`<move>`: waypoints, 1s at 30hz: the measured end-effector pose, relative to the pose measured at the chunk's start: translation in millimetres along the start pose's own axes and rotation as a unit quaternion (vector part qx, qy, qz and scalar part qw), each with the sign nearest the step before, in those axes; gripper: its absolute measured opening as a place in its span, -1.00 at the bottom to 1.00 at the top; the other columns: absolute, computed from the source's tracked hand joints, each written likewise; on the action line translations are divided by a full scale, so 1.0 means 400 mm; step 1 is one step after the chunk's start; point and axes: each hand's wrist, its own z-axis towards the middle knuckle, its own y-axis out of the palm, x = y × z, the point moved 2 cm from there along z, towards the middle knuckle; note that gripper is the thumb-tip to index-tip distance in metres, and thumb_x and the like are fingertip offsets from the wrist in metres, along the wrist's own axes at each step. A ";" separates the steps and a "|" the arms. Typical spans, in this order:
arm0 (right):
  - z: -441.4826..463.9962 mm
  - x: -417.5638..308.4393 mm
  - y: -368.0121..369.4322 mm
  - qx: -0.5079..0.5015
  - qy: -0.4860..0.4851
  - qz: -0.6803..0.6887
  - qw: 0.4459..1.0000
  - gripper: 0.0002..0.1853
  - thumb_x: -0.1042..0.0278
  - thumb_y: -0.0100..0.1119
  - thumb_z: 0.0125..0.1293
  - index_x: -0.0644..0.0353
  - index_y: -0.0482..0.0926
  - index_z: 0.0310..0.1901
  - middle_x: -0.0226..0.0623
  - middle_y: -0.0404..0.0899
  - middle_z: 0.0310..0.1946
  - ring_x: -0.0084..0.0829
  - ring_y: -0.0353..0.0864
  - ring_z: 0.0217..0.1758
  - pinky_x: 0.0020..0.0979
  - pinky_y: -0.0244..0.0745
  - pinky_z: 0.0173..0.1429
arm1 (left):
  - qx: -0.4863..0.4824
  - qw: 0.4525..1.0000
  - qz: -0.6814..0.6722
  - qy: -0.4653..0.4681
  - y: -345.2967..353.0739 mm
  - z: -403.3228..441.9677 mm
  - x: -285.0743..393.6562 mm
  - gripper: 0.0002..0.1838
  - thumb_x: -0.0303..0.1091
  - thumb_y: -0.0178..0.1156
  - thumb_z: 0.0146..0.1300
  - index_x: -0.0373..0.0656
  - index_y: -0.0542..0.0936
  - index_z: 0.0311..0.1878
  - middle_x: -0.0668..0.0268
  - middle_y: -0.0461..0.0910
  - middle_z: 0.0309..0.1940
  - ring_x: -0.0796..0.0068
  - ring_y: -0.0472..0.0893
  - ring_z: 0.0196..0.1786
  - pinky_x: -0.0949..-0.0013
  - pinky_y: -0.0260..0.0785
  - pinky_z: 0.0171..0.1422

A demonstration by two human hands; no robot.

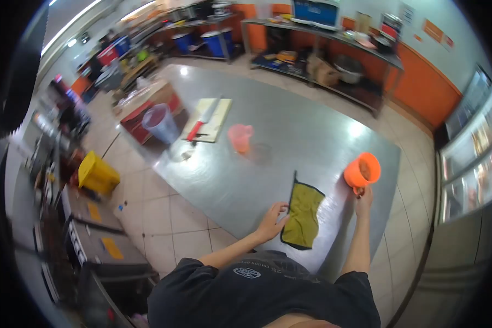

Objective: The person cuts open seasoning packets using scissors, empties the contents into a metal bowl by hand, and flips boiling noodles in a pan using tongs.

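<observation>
My right hand (364,201) grips the handle of an orange plastic mug (357,174) at the right side of the metal table. Something brown shows inside the mug. My left hand (271,223) is at the near edge of the table, its fingers apart and empty, beside an olive-green cloth (304,215) with dark edging. The fingertips reach the cloth's left border; whether they touch it I cannot tell. Farther up the table stands a pink translucent cup (240,138), slightly blurred.
A red-handled knife (203,118) lies on a pale cutting board (220,121). Left of it are a clear plastic container (161,123) and a cardboard box (147,107). The steel table (290,128) ends near my waist. A yellow bin (98,173) stands on the tiled floor.
</observation>
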 end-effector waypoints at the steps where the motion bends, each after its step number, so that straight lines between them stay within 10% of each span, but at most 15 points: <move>1: -0.062 -0.029 -0.014 0.011 -0.009 -0.053 0.999 -0.77 0.18 -0.11 0.39 0.08 0.38 -0.40 -0.55 0.27 -0.59 -0.69 0.23 -0.55 -0.56 0.27 -0.37 | -0.035 0.999 0.003 -0.007 0.022 0.015 -0.002 -0.56 -0.39 0.17 0.16 -0.23 0.33 0.10 0.13 0.37 0.02 0.23 0.43 0.04 0.30 0.28 0.12; 4: -0.289 -0.146 -0.040 0.069 -0.048 -0.135 0.987 -0.73 0.16 -0.12 0.40 0.15 0.44 -0.32 -0.53 0.33 -0.49 -0.68 0.30 -0.42 -0.54 0.35 -0.20 | -0.128 0.991 0.000 0.038 0.102 0.080 0.083 -0.50 -0.32 0.22 0.13 -0.25 0.32 0.11 0.10 0.37 0.03 0.20 0.40 0.09 0.26 0.24 0.18; 6: -0.466 -0.268 -0.008 0.103 -0.084 -0.186 0.974 -0.71 0.17 -0.15 0.41 0.07 0.32 -0.47 -0.61 0.16 -0.57 -0.71 0.07 -0.50 -0.60 0.02 -0.41 | -0.187 0.968 0.019 0.167 0.172 0.120 0.189 -0.34 -0.22 0.31 0.04 -0.29 0.27 0.16 0.07 0.33 0.10 0.15 0.31 0.19 0.22 0.15 0.27; 9: -0.732 -0.439 0.009 0.160 -0.058 -0.209 0.963 -0.70 0.25 -0.18 0.42 0.29 0.42 -0.34 -0.49 0.35 -0.44 -0.65 0.29 -0.36 -0.52 0.33 -0.16 | -0.290 0.911 -0.004 0.293 0.267 0.122 0.405 -0.06 -0.04 0.42 -0.16 -0.31 0.18 0.23 0.08 0.26 0.17 0.01 0.15 0.31 0.05 -0.07 0.38; 15: -1.173 -0.641 0.107 0.327 -0.074 -0.240 0.911 -0.76 0.34 -0.18 0.39 0.27 0.38 -0.39 -0.49 0.31 -0.50 -0.67 0.25 -0.39 -0.55 0.25 -0.26 | -0.446 0.745 -0.108 0.484 0.383 -0.011 0.691 0.15 0.09 0.51 -0.42 -0.25 0.17 0.25 0.12 0.25 0.19 -0.03 0.11 0.34 -0.21 -0.28 0.38; 30: -1.562 -0.761 0.319 0.455 -0.339 -0.564 0.600 -0.66 0.16 -0.05 0.31 0.30 0.48 -0.42 -0.20 0.58 -0.39 -0.38 0.52 -0.45 -0.44 0.31 -0.33 | -0.533 0.491 -0.399 0.562 0.352 -0.261 1.002 0.09 0.04 0.51 -0.36 -0.27 0.16 0.23 0.06 0.35 0.11 0.07 0.34 0.21 -0.14 -0.24 0.38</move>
